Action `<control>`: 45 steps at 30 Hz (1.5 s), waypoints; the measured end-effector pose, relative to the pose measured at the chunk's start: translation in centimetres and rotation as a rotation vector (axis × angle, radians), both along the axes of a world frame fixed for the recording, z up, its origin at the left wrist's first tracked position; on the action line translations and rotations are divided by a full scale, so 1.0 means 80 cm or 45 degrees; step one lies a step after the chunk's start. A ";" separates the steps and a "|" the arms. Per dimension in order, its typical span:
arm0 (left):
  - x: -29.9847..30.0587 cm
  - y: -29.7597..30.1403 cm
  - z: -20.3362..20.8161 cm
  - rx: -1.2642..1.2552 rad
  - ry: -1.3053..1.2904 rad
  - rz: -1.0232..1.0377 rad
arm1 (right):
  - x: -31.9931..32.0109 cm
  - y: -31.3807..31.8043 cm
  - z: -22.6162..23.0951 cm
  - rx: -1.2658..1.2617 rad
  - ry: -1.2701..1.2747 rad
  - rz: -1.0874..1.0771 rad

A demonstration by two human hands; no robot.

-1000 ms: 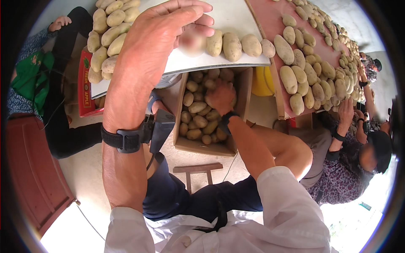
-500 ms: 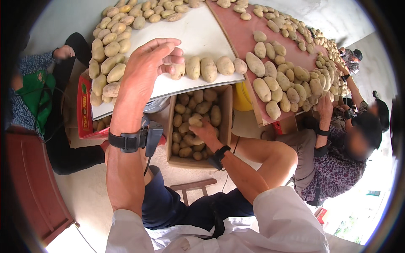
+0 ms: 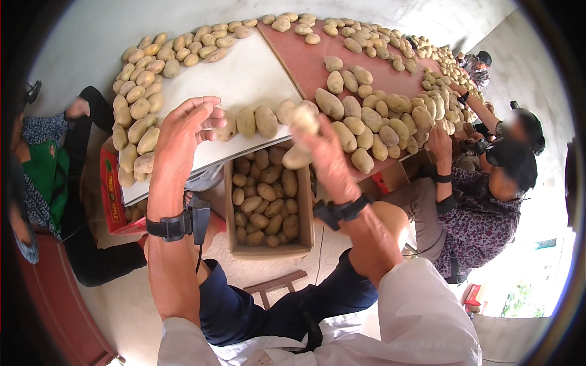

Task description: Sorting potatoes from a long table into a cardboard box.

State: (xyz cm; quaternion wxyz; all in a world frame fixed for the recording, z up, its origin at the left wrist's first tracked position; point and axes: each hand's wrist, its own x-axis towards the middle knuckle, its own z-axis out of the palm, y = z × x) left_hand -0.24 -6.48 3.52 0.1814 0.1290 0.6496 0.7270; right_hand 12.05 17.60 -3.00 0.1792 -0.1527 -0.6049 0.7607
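Potatoes lie in a row along the near edge of a white board (image 3: pixel 201 91). Over the left end of that row hovers my left hand (image 3: pixel 186 127), its fingers apart and loosely bent, holding nothing; the nearest potato (image 3: pixel 226 127) is beside its fingertips. My right hand (image 3: pixel 328 149), smeared by motion, is raised at the board's right corner. It grips a pale potato (image 3: pixel 305 119) near the fingertips and a larger potato (image 3: pixel 296 157) lower by the palm. Below, a cardboard box (image 3: pixel 268 251) holds many more potatoes.
A red tabletop (image 3: pixel 293 46) heaped with potatoes adjoins on the right. Co-workers sit at right (image 3: pixel 482 213) and left (image 3: pixel 52 171). A red carton (image 3: pixel 113 195) stands under the board's left side. A wooden stool (image 3: pixel 274 287) is between my legs.
My right hand has risen out of the cardboard box to the board's edge with potatoes in its grip. My left hand stays over the row. The whole view has shifted slightly.
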 end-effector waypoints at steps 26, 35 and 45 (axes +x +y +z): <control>-0.003 -0.003 -0.007 0.032 0.010 0.009 | -0.014 0.227 0.044 0.986 -0.386 -0.190; -0.002 0.009 -0.007 0.049 0.028 -0.024 | -0.045 0.247 0.019 1.329 -0.690 -0.272; -0.010 -0.004 -0.009 -0.009 0.015 0.014 | -0.044 0.250 0.018 1.563 -0.657 -0.192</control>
